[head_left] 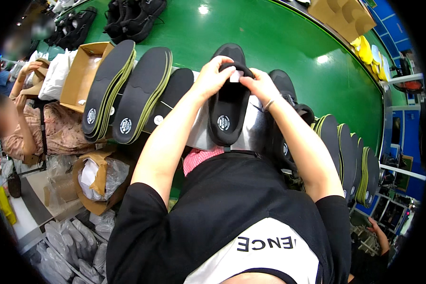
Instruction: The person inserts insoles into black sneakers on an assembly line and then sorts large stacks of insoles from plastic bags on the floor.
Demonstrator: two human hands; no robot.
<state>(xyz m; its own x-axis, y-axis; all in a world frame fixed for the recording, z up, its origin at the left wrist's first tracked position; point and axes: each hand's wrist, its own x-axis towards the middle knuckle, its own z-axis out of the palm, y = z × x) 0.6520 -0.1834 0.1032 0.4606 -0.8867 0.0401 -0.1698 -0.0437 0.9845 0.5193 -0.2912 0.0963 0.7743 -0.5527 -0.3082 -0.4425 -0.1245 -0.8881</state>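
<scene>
Black shoe (pixel 229 97), round white print (pixel 224 123) on dark insole (pixel 222 111), pale label (pixel 236 76) inside, in left grip (pixel 214 79) and right grip (pixel 261 88).

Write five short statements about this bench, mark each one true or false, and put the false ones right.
1. The left hand and right hand grip the same black shoe. True.
2. That shoe's heel points away from the person. False: its toe does; the heel is nearer the person.
3. A thin band circles the right wrist. True.
4. The tabletop is green. True.
5. The black insole stacks left of the shoe have red edges. False: their edges are yellow-green.
</scene>
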